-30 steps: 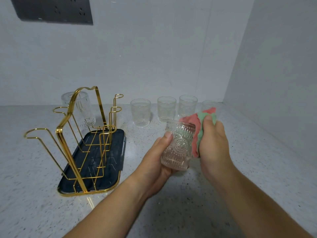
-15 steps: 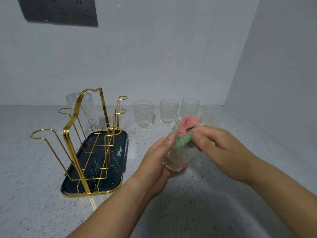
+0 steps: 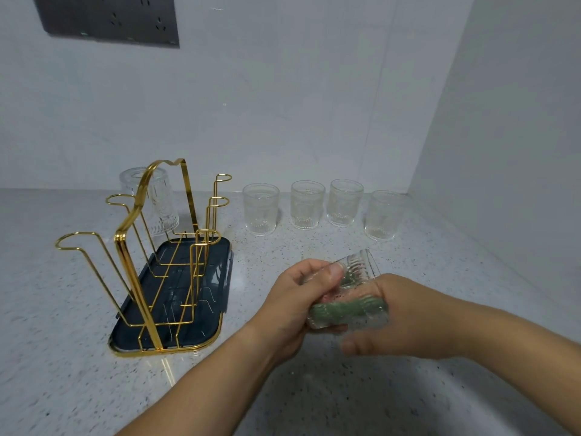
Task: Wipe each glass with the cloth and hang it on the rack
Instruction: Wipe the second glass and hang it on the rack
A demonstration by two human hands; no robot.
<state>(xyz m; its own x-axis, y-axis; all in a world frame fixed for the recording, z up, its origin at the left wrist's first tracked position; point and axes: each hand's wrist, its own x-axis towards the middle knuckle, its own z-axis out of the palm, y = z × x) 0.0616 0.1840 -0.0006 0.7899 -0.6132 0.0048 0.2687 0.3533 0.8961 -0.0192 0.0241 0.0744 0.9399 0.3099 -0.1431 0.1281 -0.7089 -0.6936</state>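
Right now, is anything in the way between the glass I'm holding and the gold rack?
Nothing visible. Only bare countertop lies between the rack and the glass, which the left hand grips while the right hand holds the cloth inside. The four waiting glasses stand farther back.

I see a rack (image 3: 125,262) of shiny gold-coloured metal wire on a dark, glossy tray (image 3: 195,332), clear ribbed glass in the tumbler (image 3: 358,265), soft green cloth (image 3: 345,309) stuffed inside it, and a polished, speckled stone-look countertop (image 3: 345,398)
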